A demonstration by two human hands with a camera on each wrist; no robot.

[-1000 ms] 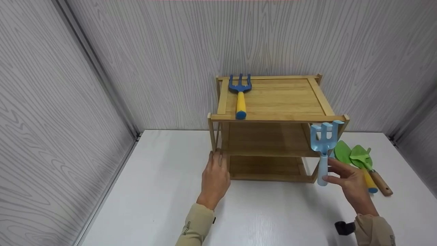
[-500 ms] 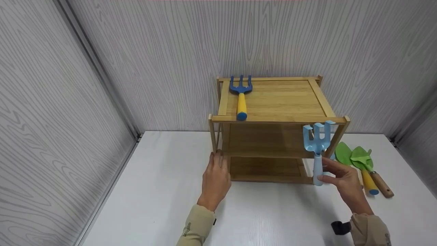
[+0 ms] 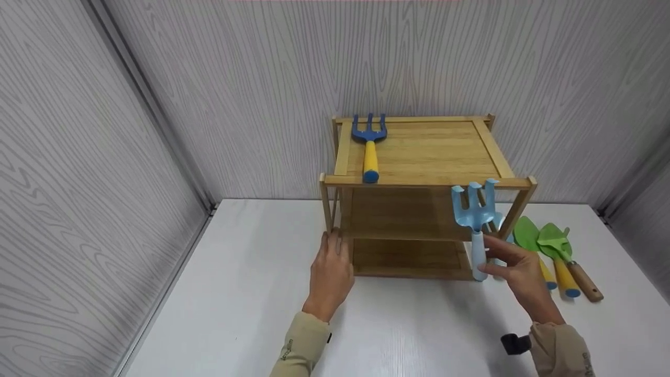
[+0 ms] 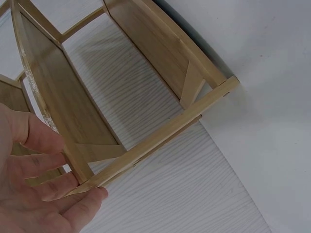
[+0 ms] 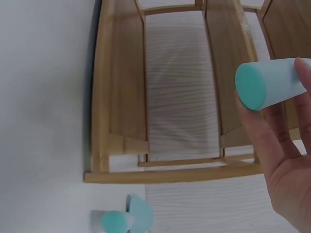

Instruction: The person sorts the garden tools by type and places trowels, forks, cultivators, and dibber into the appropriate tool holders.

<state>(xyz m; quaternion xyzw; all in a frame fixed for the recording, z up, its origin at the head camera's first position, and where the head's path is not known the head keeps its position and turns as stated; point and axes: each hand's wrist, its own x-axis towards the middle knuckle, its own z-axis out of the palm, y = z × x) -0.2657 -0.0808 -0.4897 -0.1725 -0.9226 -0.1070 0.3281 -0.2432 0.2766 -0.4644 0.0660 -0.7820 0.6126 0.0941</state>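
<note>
A small three-tier wooden shelf rack stands on the white table. My left hand holds it at the left front leg near the middle shelf; in the left wrist view its fingers bend around that corner. My right hand pinches the pale handle of a light-blue hand fork, held upright with tines up before the rack's right front leg. In the right wrist view, the handle's turquoise end faces the camera. A blue hand fork with a yellow handle lies on the top shelf's left side.
Right of the rack, several garden tools lie on the table, among them a green trowel with a wooden handle and yellow-handled ones. A light-blue tool lies beside the rack. Grey wood-grain panels enclose the table.
My right hand has carried the light-blue hand fork leftward and slightly up, uncovering more of the tools behind. The left hand stays at the rack's leg.
</note>
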